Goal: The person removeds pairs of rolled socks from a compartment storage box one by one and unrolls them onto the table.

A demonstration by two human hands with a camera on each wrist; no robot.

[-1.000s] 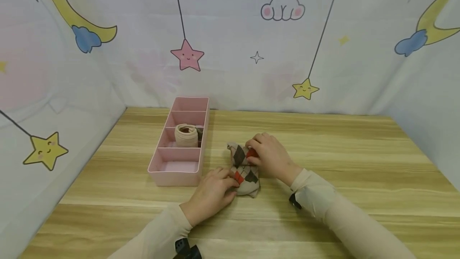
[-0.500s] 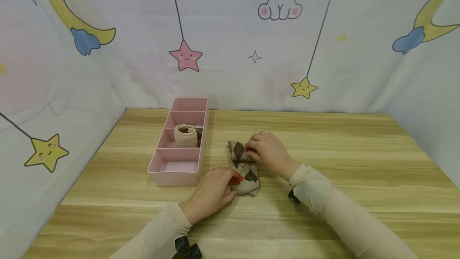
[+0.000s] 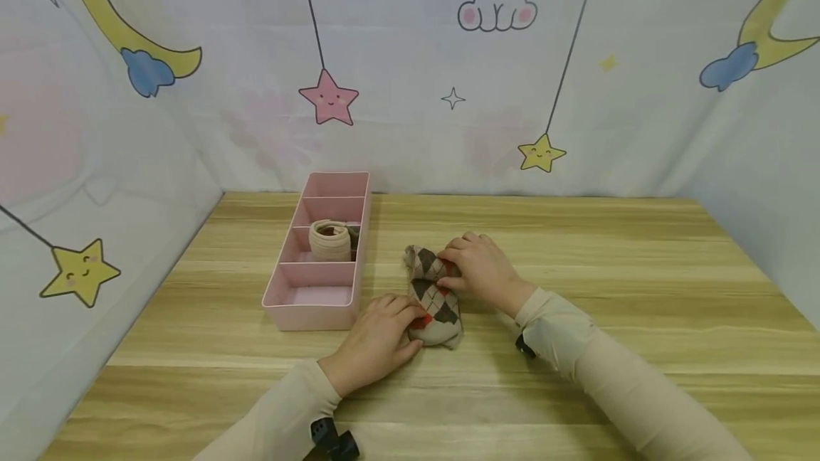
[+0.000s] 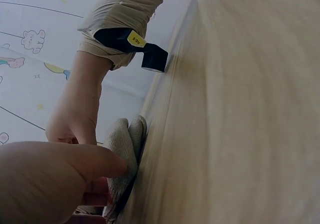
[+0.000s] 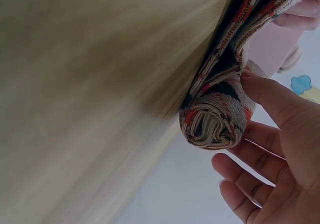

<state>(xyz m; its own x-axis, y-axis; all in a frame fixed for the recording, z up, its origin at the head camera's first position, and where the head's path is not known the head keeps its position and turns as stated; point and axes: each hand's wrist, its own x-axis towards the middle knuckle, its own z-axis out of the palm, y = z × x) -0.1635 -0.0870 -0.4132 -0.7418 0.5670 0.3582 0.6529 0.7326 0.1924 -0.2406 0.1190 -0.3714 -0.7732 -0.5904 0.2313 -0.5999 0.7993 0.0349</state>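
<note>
Star-printed cloth (image 3: 397,34) hangs behind the wooden counter (image 3: 576,269). Of the four compartments in the pink box (image 3: 310,319), the second from the near end holds a beige roll (image 3: 330,244) with a dark item (image 3: 355,237) beside it. Right of the box lies a half-rolled argyle sock bundle (image 3: 442,311). The right hand (image 3: 483,272) has its fingers clamped round the rolled part; the left hand (image 3: 376,336), just beside the box, presses the flat end, fingers lightly bent.
</note>
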